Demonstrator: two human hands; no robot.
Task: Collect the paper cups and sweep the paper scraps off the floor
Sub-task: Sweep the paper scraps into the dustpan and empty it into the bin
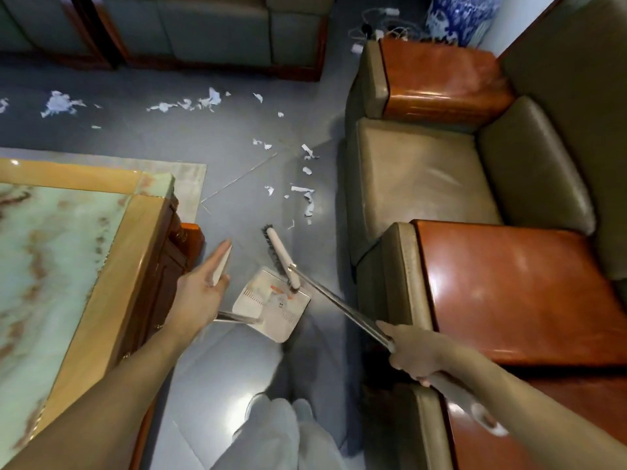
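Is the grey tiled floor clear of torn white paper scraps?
No, torn white paper scraps lie scattered on the grey tiled floor beyond the broom's brush head.

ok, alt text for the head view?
Right hand grips a broom, its head at the edge of a dustpan held by the left hand; paper scraps litter the grey floor between a marble table and an armchair.

Before you, itemised:
- Floor (220, 385): grey tile, smooth, glossy, glare at lower centre.
- Paper scraps (307, 198): torn white paper, matt, ragged-edged.
- Broom handle (342, 310): bright polished metal tube.
- Broom head (281, 257): pale plastic, dark stiff bristles.
- Dustpan (271, 300): pale plastic, satin.
- Table (68, 249), left: glossy green veined stone top, polished wood frame.
- Armchair (417, 178), right: olive leather, creased, dull sheen.
- Armrests (509, 290): lacquered red-brown wood.
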